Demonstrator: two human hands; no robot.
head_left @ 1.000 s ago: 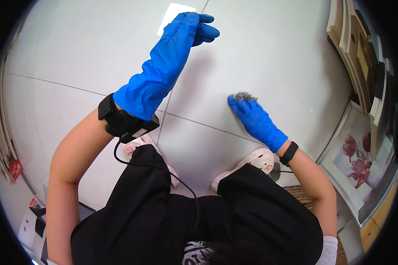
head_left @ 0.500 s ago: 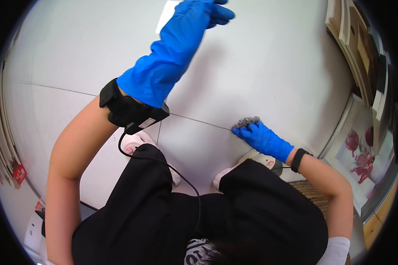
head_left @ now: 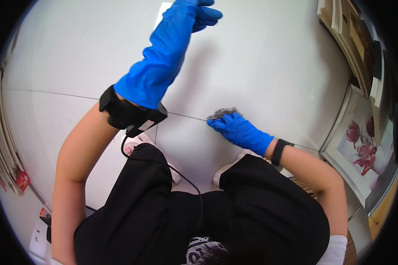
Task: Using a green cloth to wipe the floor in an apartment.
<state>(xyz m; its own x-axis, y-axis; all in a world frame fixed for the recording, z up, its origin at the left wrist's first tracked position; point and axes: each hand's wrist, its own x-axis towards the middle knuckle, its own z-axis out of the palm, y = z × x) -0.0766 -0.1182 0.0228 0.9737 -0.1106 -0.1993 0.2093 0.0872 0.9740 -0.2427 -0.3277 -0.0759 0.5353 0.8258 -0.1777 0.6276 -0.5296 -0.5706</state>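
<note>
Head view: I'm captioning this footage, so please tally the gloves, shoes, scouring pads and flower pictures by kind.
Blue gloves: 2
Pale shoes: 2
Metal scouring pad: 1
Flower picture: 1
Total: 6

Blue gloves (head_left: 241, 130), black wristbands (head_left: 277, 152), thin black cable (head_left: 186, 177), black trousers (head_left: 124, 212)

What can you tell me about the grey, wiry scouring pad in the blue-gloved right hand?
The grey, wiry scouring pad looks like a loose tangle of fine metal strands, with a fuzzy, uneven edge and small glints. The right hand in a blue rubbery glove grips it with its fingers, hiding its near side, so its full shape cannot be told. It appears to lie against the pale, glossy tiled floor, where a dark joint line meets its left end.
</note>
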